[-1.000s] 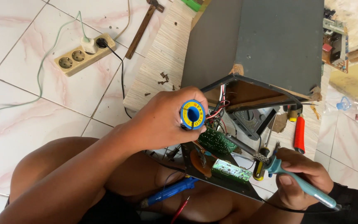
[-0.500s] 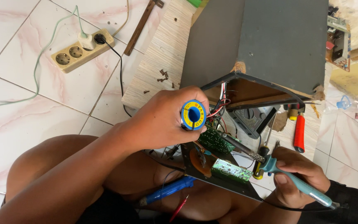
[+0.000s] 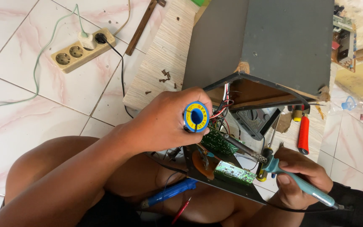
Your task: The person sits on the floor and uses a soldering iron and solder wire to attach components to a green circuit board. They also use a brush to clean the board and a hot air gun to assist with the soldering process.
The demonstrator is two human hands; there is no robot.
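Left hand: your left hand (image 3: 164, 122) is curled tight around a solder spool (image 3: 196, 117), blue and yellow, held just above the green board (image 3: 220, 142).
Right hand: your right hand (image 3: 301, 176) is closed around the teal handle of a soldering iron (image 3: 274, 164); its dark tip lies across the green board.
Boards: a second green board (image 3: 234, 172) sits just below the first, both on a dark panel (image 3: 232, 187) resting on your lap.
Cabinet: a grey box (image 3: 269, 42) stands just beyond the boards, red and white wires running out of it.
Floor: a power strip (image 3: 82, 49) lies on the white tiles at far left; a red screwdriver (image 3: 303, 134) lies to the right of the box.
Lap: a blue tool (image 3: 169, 193) rests by your thigh.
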